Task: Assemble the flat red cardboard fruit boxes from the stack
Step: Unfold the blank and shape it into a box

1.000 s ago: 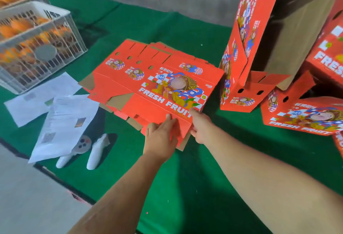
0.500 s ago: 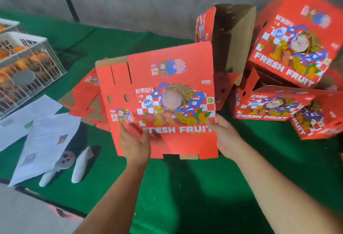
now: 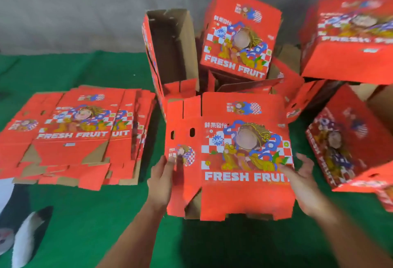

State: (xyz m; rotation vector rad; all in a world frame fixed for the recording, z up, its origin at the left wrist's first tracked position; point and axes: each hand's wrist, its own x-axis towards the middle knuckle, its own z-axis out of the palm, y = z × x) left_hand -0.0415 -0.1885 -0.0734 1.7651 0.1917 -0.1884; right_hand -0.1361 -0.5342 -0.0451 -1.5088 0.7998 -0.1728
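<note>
Item in hand: flat red cardboard fruit box blank (image 3: 229, 155), printed "FRESH FRUIT", held upright in front of the person, its lower edge above the green-covered bench (image 3: 89, 221); not yet opened into a sleeve.
Left hand: left hand (image 3: 163, 174) grips the blank's left edge, thumb on the printed face beside the small round picture.
Right hand: right hand (image 3: 302, 172) touches the blank's right edge with fingers spread and loosely bent; a firm grip cannot be confirmed because of blur.
Supply: stack of flat red cardboard blanks (image 3: 76, 135) lies on the bench to the left, well apart from the held blank, its layers fanned and uneven.
Finished work: pile of assembled red fruit boxes (image 3: 240, 40) stands just behind and right of the blank, several tilted and leaning on one another; one open box (image 3: 170, 50) shows its brown inside.
Risk 1: the blank could slip or swing, as only the left hand clearly holds it.
Risk 2: opening the blank close to the leaning pile could knock a tilted box over.
Risk 3: the bottom flaps (image 3: 212, 210) hang loose; forcing the panels against the creases could tear or crush them.
Risk 4: the fanned stack could slide when the next blank is drawn off.
</note>
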